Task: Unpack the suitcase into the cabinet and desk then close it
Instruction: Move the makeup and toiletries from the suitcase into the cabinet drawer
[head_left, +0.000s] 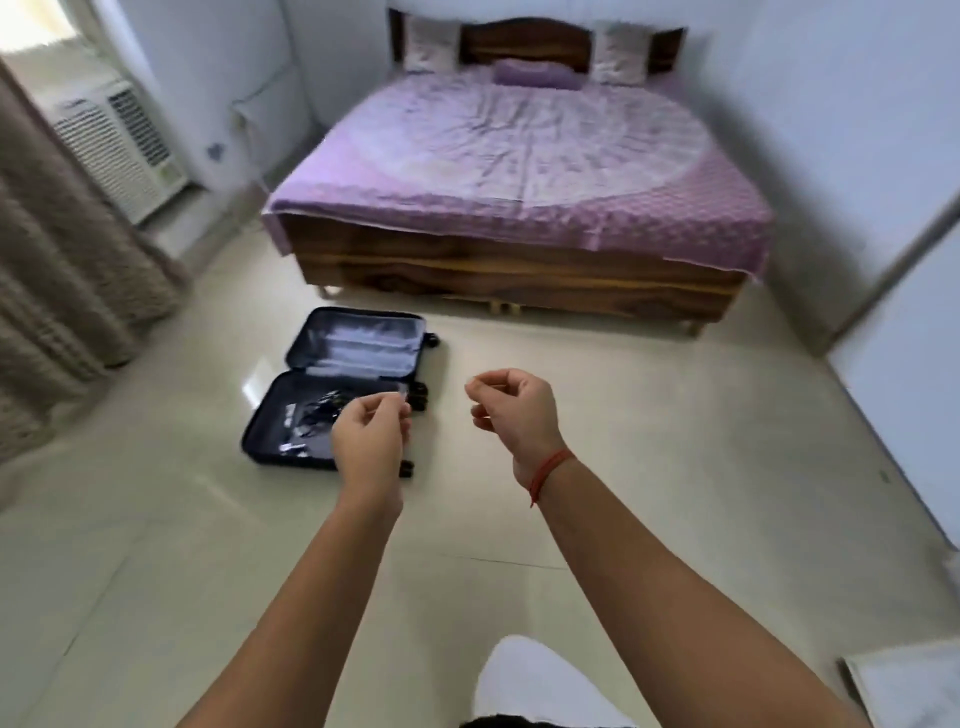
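A dark blue suitcase (311, 384) lies open on the pale floor in front of the bed. Its far half shows a shiny lining; the near half holds dark cables and small pale items (311, 415). My left hand (371, 436) hangs in the air over the suitcase's right edge, fingers loosely curled, holding nothing that I can make out. My right hand (511, 410) is raised to the right of the suitcase, fingers loosely curled and holding nothing. A red thread circles its wrist. Both hands are well above the floor.
A wooden bed (519, 270) with a purple cover stands beyond the suitcase. A curtain (67, 280) and a window air conditioner (119, 145) are at the left. A pale cabinet door (904, 374) is at the right. My white-clad knee (535, 686) shows at the bottom.
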